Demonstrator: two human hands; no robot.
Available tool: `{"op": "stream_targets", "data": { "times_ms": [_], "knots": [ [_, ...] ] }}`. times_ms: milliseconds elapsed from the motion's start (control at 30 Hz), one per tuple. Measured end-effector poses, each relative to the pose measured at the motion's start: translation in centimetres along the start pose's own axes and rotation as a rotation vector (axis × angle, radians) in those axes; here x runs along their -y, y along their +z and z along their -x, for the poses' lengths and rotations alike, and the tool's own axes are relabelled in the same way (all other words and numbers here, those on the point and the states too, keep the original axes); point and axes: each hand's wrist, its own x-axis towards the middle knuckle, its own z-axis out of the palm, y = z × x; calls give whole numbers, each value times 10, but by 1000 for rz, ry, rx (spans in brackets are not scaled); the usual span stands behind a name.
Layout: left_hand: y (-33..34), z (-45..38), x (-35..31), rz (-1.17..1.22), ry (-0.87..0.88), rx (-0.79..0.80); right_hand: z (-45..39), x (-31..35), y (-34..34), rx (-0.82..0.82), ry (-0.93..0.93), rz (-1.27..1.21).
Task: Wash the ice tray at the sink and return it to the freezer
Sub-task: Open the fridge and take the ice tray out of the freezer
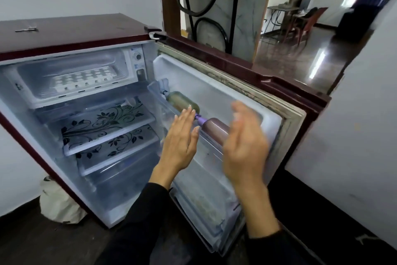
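Observation:
A white ice tray (82, 80) lies flat inside the freezer compartment (28, 84) at the top of a small maroon fridge (71, 34), whose door (236, 84) stands wide open to the right. My left hand (180, 142) is open, palm facing right, in front of the door shelf and well right of the tray. My right hand (245, 148) is blurred, fingers spread, holding nothing, in front of the door's inner panel. Both hands are apart from the tray.
Two bottles (183, 101) (214, 129) lie in the door shelf behind my hands. Glass shelves with a black floral print (103, 122) sit below the freezer. A white bag (58, 204) rests on the floor at the fridge's left. A doorway (290, 28) opens beyond.

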Motion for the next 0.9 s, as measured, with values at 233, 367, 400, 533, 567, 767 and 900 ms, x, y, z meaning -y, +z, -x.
{"op": "stream_targets", "data": {
  "times_ms": [233,367,400,533,567,767,900],
  "knots": [
    [35,-24,14,-74,156,108,37,-43,51,399,31,557],
    [46,-30,12,-26,211,96,31,-63,54,393,27,676],
    [49,-31,12,-19,224,92,31,-67,54,395,28,701],
    [64,-36,12,-21,256,74,35,-81,55,412,32,784],
    [68,-37,12,-26,260,67,35,-84,54,416,28,798],
    [85,-48,3,-57,267,51,26,-109,52,427,10,827],
    [97,-58,-4,-78,267,77,16,-128,50,438,21,817]
  ]
}}
